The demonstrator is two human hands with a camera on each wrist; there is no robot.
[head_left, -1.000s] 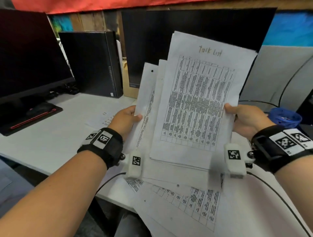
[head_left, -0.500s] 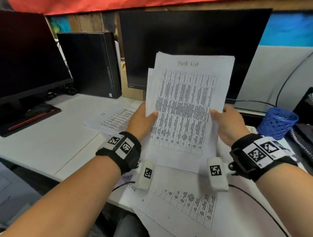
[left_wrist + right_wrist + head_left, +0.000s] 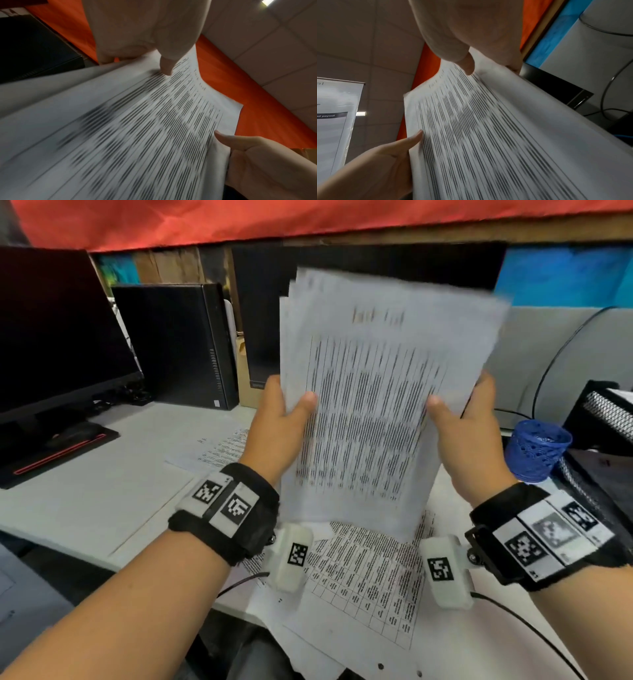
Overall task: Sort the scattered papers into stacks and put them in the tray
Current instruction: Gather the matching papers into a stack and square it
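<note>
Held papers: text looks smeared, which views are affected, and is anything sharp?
Head view: the held papers are motion-blurred, heading unreadable; the sheet on the desk and the blue cup stay sharp. Left wrist view: print streaks into lines. Right wrist view: same streaking, background fairly crisp.

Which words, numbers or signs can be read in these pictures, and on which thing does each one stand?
Held stack of papers: heading and table are motion-blurred, unreadable.
Printed sheet on the desk: table text too small to read.
Second sheet on the desk: too small.
Banner, right wrist view: dark strip, blurred, unreadable.
Wristband markers: square black-and-white codes, no letters.
Monitor: logo too small.
</note>
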